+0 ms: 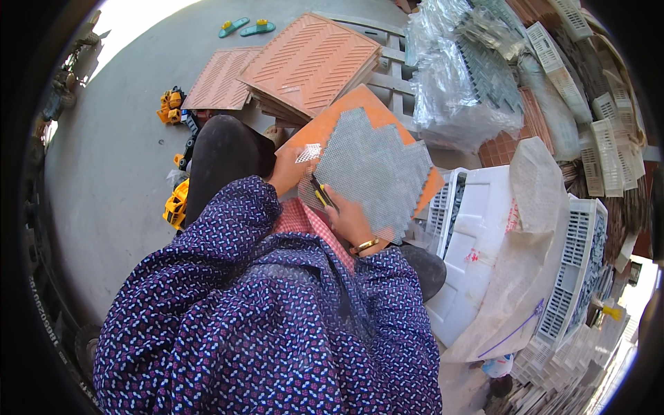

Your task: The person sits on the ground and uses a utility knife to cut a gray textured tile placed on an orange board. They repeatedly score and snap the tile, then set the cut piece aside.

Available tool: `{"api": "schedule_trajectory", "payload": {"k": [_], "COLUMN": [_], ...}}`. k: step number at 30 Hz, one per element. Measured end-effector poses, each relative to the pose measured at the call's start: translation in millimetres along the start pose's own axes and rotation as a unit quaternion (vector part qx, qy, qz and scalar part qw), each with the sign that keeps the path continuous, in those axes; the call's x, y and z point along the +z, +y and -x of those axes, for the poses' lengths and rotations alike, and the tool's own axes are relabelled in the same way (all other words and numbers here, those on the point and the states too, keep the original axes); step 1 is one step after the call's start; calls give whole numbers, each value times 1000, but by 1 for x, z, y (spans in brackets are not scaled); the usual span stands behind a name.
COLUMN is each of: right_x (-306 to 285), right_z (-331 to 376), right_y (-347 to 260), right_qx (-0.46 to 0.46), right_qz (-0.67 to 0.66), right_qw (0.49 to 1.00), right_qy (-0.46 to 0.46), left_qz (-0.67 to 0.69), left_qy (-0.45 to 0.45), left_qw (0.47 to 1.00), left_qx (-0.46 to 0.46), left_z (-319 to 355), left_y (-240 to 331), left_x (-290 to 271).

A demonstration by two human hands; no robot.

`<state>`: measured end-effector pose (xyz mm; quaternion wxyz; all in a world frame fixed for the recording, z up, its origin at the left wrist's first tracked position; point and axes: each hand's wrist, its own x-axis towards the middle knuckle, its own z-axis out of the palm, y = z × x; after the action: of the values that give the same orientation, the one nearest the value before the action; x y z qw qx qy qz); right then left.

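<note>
A sheet of small grey mosaic tiles (370, 169) with a net backing lies on an orange board (368, 102) across my lap. The tiles form stepped, zigzag edges. In my right hand (351, 220) is a yellow and black utility knife (320, 191), its tip end over the sheet's near-left corner. My left hand (285, 171) is closed at the board's left side, where a white piece of netting (308, 153) sticks out by the fingers. Its fingertips are partly hidden.
Ribbed orange moulding boards (311, 62) are piled ahead. Plastic-wrapped tile sheets (460, 90) stand on the right, beyond a white box (470, 242) and a tile-filled crate (570, 263). Yellow toy trucks (177, 203) sit on the left floor; green slippers (245, 27) lie farther off.
</note>
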<state>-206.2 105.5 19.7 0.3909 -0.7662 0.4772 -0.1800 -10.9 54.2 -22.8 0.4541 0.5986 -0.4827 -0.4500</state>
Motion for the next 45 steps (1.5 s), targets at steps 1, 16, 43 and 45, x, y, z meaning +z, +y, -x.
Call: {"api": "schedule_trajectory", "payload": {"k": [1, 16, 43, 45], "right_x": [-3, -10, 42, 49], "right_z": [4, 29, -75, -70], "right_y": [2, -7, -39, -43], "right_qx": [20, -35, 107, 94], "right_qz": [15, -108, -21, 59], "right_qw": [1000, 993, 991, 989], "right_qy": [-12, 32, 80, 98], "left_qz": [-76, 215, -104, -102], "left_qy": [-24, 20, -11, -8], "left_qw": [996, 974, 994, 994], "left_qx": [-25, -67, 27, 24], "left_z": [-1, -43, -68, -68], "left_y": [24, 33, 13, 9], "left_x": [3, -34, -32, -35]}}
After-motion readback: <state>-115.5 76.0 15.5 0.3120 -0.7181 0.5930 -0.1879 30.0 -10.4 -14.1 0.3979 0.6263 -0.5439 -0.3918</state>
